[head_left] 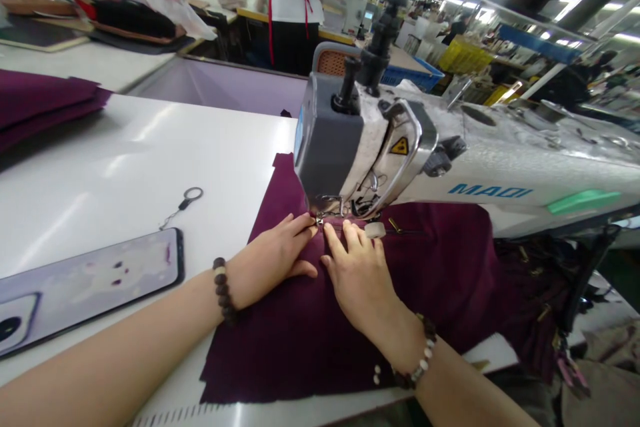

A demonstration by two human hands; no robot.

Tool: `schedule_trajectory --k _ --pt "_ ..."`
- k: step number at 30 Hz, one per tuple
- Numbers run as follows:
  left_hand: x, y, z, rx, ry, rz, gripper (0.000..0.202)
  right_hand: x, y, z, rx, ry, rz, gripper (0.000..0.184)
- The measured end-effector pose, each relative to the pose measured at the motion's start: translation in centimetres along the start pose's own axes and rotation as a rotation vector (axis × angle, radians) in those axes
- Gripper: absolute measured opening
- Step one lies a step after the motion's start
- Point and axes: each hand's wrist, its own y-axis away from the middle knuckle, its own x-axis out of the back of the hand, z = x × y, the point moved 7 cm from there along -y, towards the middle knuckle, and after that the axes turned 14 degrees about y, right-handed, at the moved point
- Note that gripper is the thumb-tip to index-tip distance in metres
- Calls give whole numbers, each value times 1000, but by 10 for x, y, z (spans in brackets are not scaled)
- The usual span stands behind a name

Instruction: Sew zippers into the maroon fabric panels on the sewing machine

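Observation:
A maroon fabric piece (pixel 280 340) lies flat under the head of a white and grey sewing machine (pixel 330 147). My left hand (pixel 280 247) rests on the cloth just left of the presser foot (pixel 320 219), fingers stretched toward it. Close on its right, my right hand (pixel 357 273) presses the cloth down with fingers spread, the fingertips near the needle area. A zipper with a brass-coloured pull (pixel 395 225) shows in the fabric right of the needle. The needle tip itself is too small to make out.
A phone (pixel 100 287) with a ring strap (pixel 193 195) lies on the white table at left. Stacked maroon fabric (pixel 45 107) sits at the far left. More maroon pieces with zippers hang at right, near pink-handled snips (pixel 570 370). A person (pixel 295 7) stands behind.

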Motion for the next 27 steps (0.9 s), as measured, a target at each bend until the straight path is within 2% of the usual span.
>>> schedule_trajectory --k 9,18,27 --pt "-6 1 -4 14 19 -38 60 1 -1 -1 4 10 -10 46" --pt "-3 -2 -7 30 84 -48 57 3 -3 -2 -14 13 -15 45" --pt "-5 -2 -6 35 50 -53 59 1 -3 -1 -16 14 5 46"
